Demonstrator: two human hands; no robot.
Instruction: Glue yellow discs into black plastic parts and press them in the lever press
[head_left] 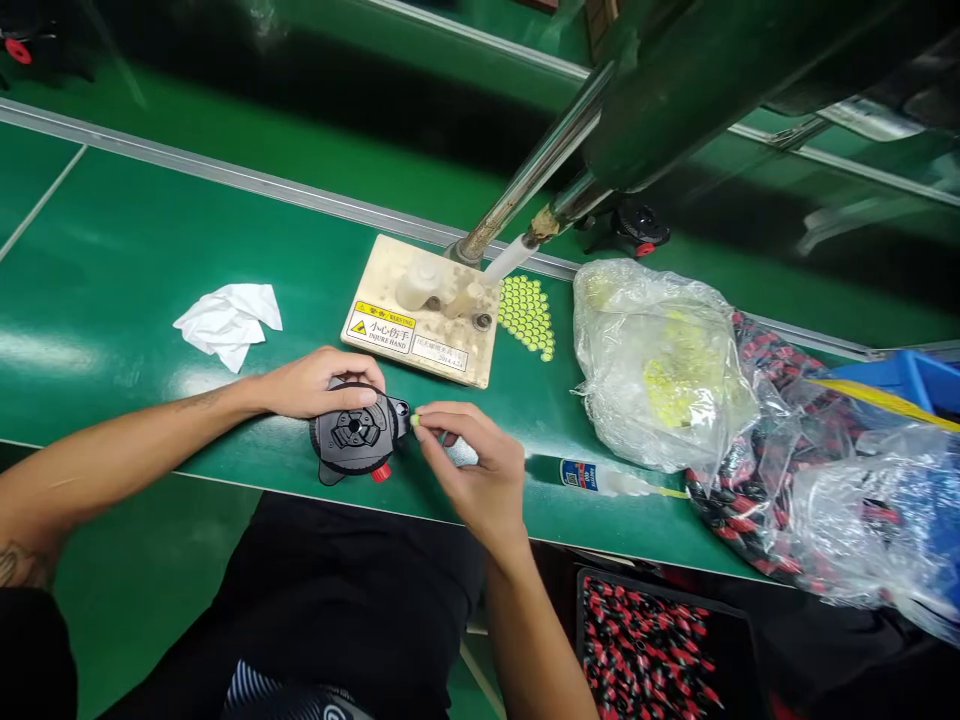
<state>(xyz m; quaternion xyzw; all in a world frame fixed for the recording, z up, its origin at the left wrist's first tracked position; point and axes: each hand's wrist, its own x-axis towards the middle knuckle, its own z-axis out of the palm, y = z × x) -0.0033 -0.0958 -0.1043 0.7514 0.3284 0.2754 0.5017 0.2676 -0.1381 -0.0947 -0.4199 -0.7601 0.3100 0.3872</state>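
Note:
My left hand [328,385] grips the far edge of a black round device [354,430], fingers closed round it and thumb on top. The device lies near the front edge of the table, with a red knob [382,473] at its near side and a small tab with a round hole [403,408] on its right. Between thumb and forefinger, my right hand [480,465] pinches a small yellow-green round piece [415,421] just right of that tab. Whether the piece touches the tab I cannot tell. Similar yellow-green discs [526,315] lie in rows farther back.
A press base with a warning label [382,328] stands behind my hands, its metal post rising behind it. Left lies a crumpled white tissue [229,322]. To the right are a glue bottle [600,478], clear plastic bags [652,370] and a blue bin [900,375]. Below sits a tray of red-black parts [645,640].

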